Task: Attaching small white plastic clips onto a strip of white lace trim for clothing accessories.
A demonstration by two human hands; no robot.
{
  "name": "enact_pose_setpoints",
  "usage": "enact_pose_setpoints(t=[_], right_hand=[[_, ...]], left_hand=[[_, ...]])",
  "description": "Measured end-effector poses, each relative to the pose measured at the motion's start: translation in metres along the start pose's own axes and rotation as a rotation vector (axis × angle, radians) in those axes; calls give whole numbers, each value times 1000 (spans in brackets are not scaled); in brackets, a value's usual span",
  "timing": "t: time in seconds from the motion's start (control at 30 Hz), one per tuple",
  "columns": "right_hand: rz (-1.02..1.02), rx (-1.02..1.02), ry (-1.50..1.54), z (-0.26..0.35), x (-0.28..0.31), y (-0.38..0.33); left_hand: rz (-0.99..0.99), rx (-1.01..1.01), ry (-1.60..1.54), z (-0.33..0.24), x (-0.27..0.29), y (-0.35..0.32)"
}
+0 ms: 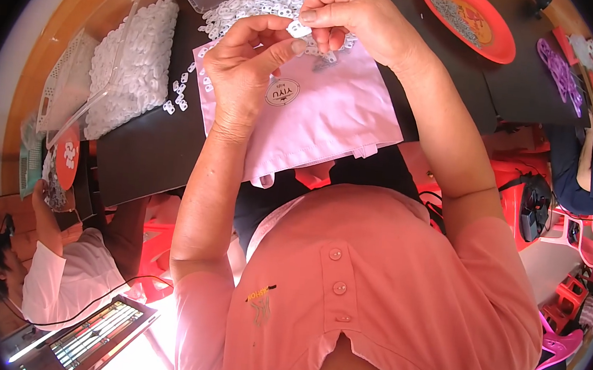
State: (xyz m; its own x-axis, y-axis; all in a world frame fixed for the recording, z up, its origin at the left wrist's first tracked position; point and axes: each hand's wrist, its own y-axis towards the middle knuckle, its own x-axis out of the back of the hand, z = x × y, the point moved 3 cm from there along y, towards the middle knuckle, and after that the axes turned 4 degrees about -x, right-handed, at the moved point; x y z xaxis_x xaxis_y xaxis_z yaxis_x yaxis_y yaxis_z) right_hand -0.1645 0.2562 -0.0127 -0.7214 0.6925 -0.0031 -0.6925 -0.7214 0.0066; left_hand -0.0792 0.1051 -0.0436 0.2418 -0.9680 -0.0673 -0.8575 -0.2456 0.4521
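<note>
Both hands raised over the far part of the dark counter point(137, 157). Left hand point(247, 64) and right hand point(353, 17) pinched together on one small white plastic piece point(298, 29), fingertips clamped from each side. Beneath, a pale pink cloth point(330, 117); beyond, a heap of white pieces point(256, 5). Far right, a red plate point(492, 43).

We see a small white plastic piece point(298, 28), a white pile of pieces point(256, 2), a pale pink cloth bag point(323, 117) with a round white label point(282, 92), a dark table point(144, 150), a red-orange plate point(466, 16), purple parts point(560, 71), red stools point(514, 197).
</note>
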Motion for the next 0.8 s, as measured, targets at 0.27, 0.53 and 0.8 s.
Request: enact_pose_setpoints(t=[0.27, 0.53, 0.8], right_hand=[[6, 39, -9, -1, -2, 0], [-67, 36, -19, -1, -11, -2], [-99, 4, 24, -1, -20, -8]], left_hand=[[1, -25, -13, -3, -2, -2], [-56, -145, 174, 2, -1, -4], [-53, -386, 317, 1, 0, -3]])
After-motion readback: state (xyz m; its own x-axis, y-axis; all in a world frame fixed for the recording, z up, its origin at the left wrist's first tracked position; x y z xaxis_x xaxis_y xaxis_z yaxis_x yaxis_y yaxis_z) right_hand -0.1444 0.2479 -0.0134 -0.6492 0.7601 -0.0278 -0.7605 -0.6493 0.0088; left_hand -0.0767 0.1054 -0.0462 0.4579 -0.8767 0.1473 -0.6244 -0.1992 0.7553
